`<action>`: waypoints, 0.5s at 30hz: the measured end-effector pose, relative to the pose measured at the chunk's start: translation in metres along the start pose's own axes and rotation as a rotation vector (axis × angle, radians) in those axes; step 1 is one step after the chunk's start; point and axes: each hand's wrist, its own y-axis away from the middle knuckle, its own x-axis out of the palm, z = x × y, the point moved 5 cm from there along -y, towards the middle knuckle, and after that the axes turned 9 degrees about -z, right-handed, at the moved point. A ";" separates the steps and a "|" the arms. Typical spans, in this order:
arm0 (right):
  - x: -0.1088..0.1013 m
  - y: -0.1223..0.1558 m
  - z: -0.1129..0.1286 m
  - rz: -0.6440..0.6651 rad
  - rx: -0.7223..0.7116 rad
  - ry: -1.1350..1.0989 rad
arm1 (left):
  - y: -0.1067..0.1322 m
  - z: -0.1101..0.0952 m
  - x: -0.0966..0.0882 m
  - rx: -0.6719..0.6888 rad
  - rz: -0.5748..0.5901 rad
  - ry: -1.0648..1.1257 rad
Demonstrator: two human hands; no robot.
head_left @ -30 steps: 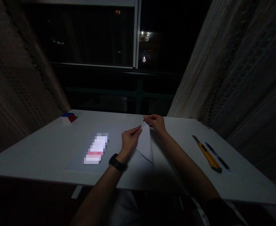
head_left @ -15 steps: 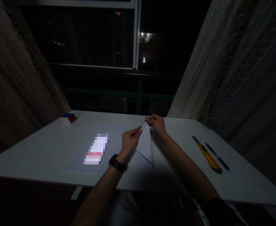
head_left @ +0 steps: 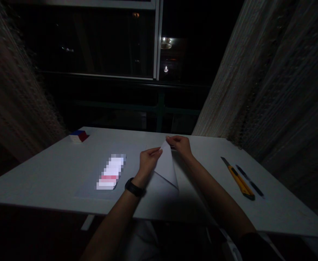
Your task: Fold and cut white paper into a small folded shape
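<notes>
A folded sheet of white paper [head_left: 166, 166] stands tilted over the middle of the table, narrowing to a point at its far end. My left hand [head_left: 149, 161], with a black watch on the wrist, pinches the paper's left edge just below the tip. At the tip itself, my right hand [head_left: 181, 144] has thumb and fingertips closed on the paper. The paper's wide lower corner hangs toward the table's front edge. Left of my left hand lies a phone [head_left: 111, 172] with a lit, pixelated screen.
On the white table [head_left: 53, 174], a yellow utility knife [head_left: 240, 182] with its blade out lies at the right, beside a dark pen [head_left: 250, 181]. A blue, red and white cube [head_left: 79, 136] sits at the far left corner. Curtains [head_left: 221, 69] flank a dark window behind.
My left hand has shifted slightly left along the paper's edge. Near the tip the paper looks wider and more rounded, and my right fingers have moved slightly.
</notes>
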 end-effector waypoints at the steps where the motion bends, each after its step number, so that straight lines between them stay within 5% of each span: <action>1: -0.001 0.003 -0.003 0.003 0.027 0.015 | 0.000 0.001 0.000 -0.018 -0.002 0.015; 9: -0.002 0.012 -0.012 -0.007 0.111 0.015 | 0.001 0.005 0.002 -0.125 0.057 0.100; 15: -0.003 0.016 -0.017 0.031 0.086 0.113 | -0.002 0.003 -0.001 -0.011 0.025 0.051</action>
